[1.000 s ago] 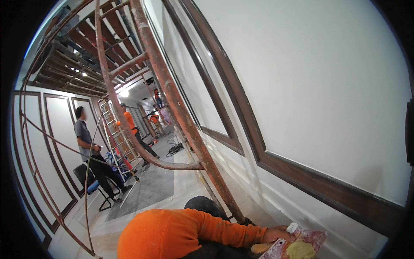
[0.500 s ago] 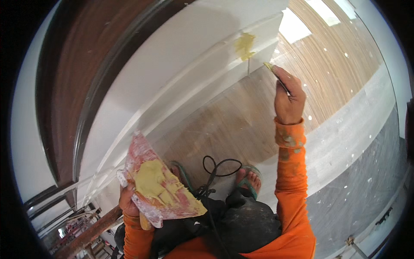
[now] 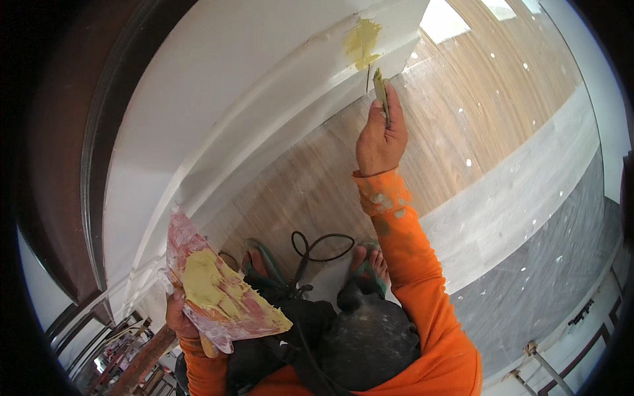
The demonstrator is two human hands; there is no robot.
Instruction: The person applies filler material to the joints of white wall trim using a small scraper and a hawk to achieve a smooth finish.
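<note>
My left hand (image 3: 179,315) grips a putty board (image 3: 183,232), pinkish and smeared white, at the lower left. A thick spread of yellow putty (image 3: 212,282) lies on it. My right hand (image 3: 383,142) is closed around a putty knife (image 3: 381,92) with yellow putty at its tip. The tip is close to the pale skirting (image 3: 290,142), just below a smeared yellow patch (image 3: 362,43); whether it touches cannot be made out. A thin dark vertical line (image 3: 368,78) runs down the skirting under the patch.
Wood-patterned flooring (image 3: 449,132) with white specks spreads to the right, beside grey flooring (image 3: 528,277). A looped black cord (image 3: 323,254) lies by my sandalled feet. Dark brown panelling (image 3: 59,132) rises at the left. A rusty pole (image 3: 148,356) stands at lower left.
My right hand has moved left with the putty knife, toward the skirting below the yellow patch. The board in my left hand appears slightly farther left, as the view has shifted.
</note>
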